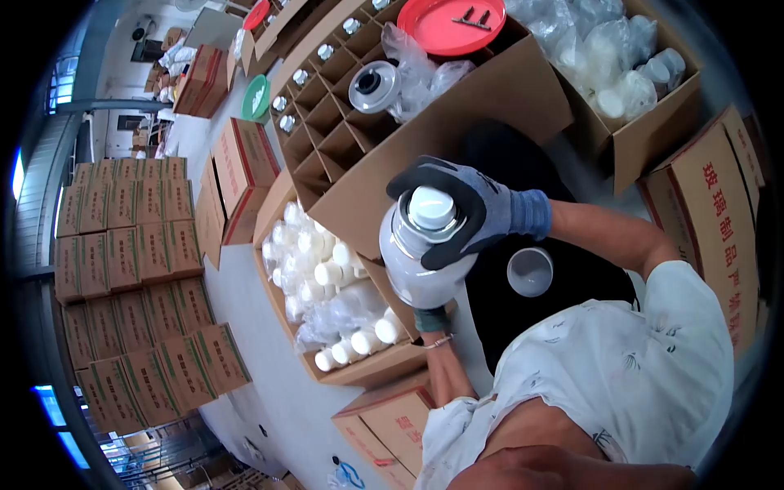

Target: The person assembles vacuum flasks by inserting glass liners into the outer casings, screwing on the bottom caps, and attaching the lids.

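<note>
A large, pale, shiny bottle (420,265) with a white cap (431,208) is held over my lap, its top tilted toward me. My right hand (469,204), in a grey-blue and black glove, is closed around the bottle's neck, with thumb and fingers on either side of the cap. My left hand (429,318), also gloved, is behind the bottle's lower part; its fingers are hidden. A white cup-like piece (530,272) rests on my dark trousers near my right forearm.
Ahead stands a divided carton (441,135) bearing a clear lid (375,86), plastic bags and a red tray (451,24). Open boxes of white caps (331,273) and bagged pieces (616,61) flank it. Stacked cartons (139,220) rise at left; another carton (710,229) is at right.
</note>
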### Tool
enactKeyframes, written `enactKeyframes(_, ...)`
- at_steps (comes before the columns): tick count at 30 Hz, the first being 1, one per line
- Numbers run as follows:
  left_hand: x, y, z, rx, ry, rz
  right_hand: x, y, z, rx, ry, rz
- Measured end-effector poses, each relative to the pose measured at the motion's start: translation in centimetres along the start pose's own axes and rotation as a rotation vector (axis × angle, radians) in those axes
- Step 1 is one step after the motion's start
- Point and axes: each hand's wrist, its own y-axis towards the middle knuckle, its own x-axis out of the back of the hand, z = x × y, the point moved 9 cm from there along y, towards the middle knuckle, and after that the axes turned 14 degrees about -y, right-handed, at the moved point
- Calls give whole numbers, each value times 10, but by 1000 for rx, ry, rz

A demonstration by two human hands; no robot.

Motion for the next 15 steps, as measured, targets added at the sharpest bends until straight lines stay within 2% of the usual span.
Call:
enactKeyframes(4,17,-4,-1,25,3,-8,-23,-61,-38,-102,48,129)
enactKeyframes(5,17,-7,1,28,4,-24,-22,-79,-50,-215,-39,238)
enactKeyframes(6,17,-8,-2,24,6,-41,-18,-105,-69,-359,-253,319)
enactKeyframes(7,15,-11,-1,22,2,-55,-15,-135,-80,-341,-481,364)
enactKeyframes(10,5,-21,-1,21,0,-90,-62,-183,-59,-106,-1184,1010)
enactKeyframes(13,1,-28,-3,13,-15,-114,-76,-215,-87,-70,-1185,1020)
enactKeyframes(15,0,-35,-1,20,-28,-126,-32,-160,-66,-208,-1137,649)
